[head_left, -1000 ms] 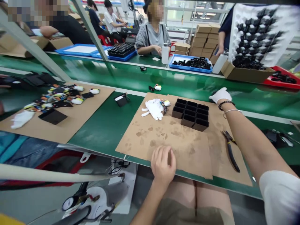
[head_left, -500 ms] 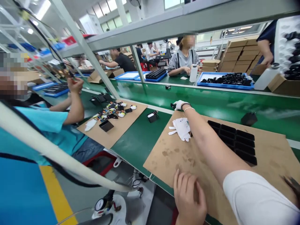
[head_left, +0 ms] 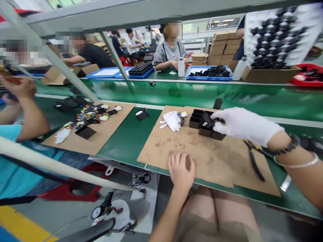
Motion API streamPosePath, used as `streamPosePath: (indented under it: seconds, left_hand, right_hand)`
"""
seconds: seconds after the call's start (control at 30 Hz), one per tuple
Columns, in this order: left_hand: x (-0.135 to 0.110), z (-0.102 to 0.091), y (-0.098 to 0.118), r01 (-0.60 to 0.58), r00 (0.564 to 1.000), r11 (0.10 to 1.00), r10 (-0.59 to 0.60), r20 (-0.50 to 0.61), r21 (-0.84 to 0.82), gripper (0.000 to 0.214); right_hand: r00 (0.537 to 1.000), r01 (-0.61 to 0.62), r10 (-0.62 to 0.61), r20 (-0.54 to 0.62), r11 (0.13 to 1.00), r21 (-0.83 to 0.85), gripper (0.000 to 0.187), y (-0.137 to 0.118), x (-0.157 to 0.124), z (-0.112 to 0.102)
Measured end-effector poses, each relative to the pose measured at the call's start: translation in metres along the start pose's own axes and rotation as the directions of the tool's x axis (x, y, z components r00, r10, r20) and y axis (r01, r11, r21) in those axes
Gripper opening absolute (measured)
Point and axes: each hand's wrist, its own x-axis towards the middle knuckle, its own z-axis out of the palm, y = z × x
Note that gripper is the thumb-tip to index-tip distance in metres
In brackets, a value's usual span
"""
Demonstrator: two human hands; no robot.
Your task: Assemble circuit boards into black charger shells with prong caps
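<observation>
Bright overhead light; blurred, warped edges

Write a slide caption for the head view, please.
Gloved right hand holds a small black part over the black tray; bare left hand rests on the cardboard.

A long green conveyor bench (head_left: 252,97) is spanned overhead by a grey metal frame (head_left: 106,15), with slanted grey struts (head_left: 114,57) set across it. Stacked cardboard cartons (head_left: 222,47) and blue trays (head_left: 209,74) are ranged beyond, under what appear to be ceiling strip lights (head_left: 219,24). A grey floor marked with a yellow line (head_left: 22,227) is seen below the bench.
</observation>
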Motion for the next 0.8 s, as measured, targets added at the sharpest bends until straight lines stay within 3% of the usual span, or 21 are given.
streamPosePath:
  seconds: [0.1, 0.2, 0.3, 0.43, 0.53, 0.6, 0.67, 0.7, 0.73, 0.77, 0.8]
  left_hand:
    - [0.005, 0.002, 0.009, -0.008, 0.992, 0.999, 0.014, 0.126, -0.045, 0.009]
    - [0.026, 0.011, 0.026, -0.112, 0.970, 0.987, 0.133, 0.203, -0.111, 0.020]
    - [0.065, 0.027, 0.041, -0.261, 0.941, 0.964, 0.267, 0.207, -0.055, 0.035]
    - [0.109, 0.037, 0.048, -0.383, 0.885, 0.924, 0.367, 0.287, 0.001, 0.018]
    - [0.103, 0.020, 0.045, -0.426, 0.870, 0.905, 0.407, 0.277, 0.009, 0.012]
    - [0.082, 0.002, 0.041, -0.423, 0.867, 0.906, 0.404, 0.291, 0.002, 0.012]
    - [0.059, -0.015, 0.036, -0.378, 0.860, 0.925, 0.363, 0.358, -0.030, 0.012]
    - [0.048, -0.021, 0.034, -0.358, 0.854, 0.933, 0.346, 0.388, -0.043, 0.010]
    - [0.039, -0.026, 0.033, -0.333, 0.851, 0.940, 0.331, 0.408, -0.067, 0.009]
    - [0.032, -0.030, 0.031, -0.300, 0.853, 0.948, 0.315, 0.416, -0.105, 0.012]
    - [0.026, -0.031, 0.030, -0.246, 0.860, 0.955, 0.293, 0.417, -0.163, 0.020]
  right_hand:
    - [0.973, -0.223, 0.231, 0.022, 0.956, -0.188, 0.039, 0.033, -0.067, 0.040]
    - [0.937, -0.330, 0.349, 0.033, 0.910, -0.249, 0.040, 0.047, -0.102, 0.067]
    - [0.967, -0.227, 0.249, 0.046, 0.933, -0.279, 0.036, 0.054, -0.115, 0.072]
    - [0.977, -0.053, 0.083, 0.199, 0.987, -0.152, 0.040, 0.069, -0.108, 0.071]
    - [0.977, -0.037, 0.051, 0.209, 0.997, -0.072, 0.029, 0.081, -0.096, 0.069]
    - [0.979, -0.002, 0.005, 0.206, 1.000, -0.015, 0.024, 0.087, -0.093, 0.066]
    - [0.985, 0.009, -0.034, 0.170, 0.989, 0.147, 0.028, 0.088, -0.095, 0.064]
    - [0.991, -0.006, -0.036, 0.129, 0.952, 0.307, 0.033, 0.087, -0.099, 0.063]
    - [0.997, -0.026, -0.017, 0.079, 0.861, 0.508, 0.038, 0.084, -0.104, 0.064]
    - [0.999, -0.040, 0.026, 0.030, 0.703, 0.710, 0.041, 0.080, -0.110, 0.066]
    - [0.996, -0.041, 0.086, -0.002, 0.492, 0.870, 0.041, 0.075, -0.117, 0.069]
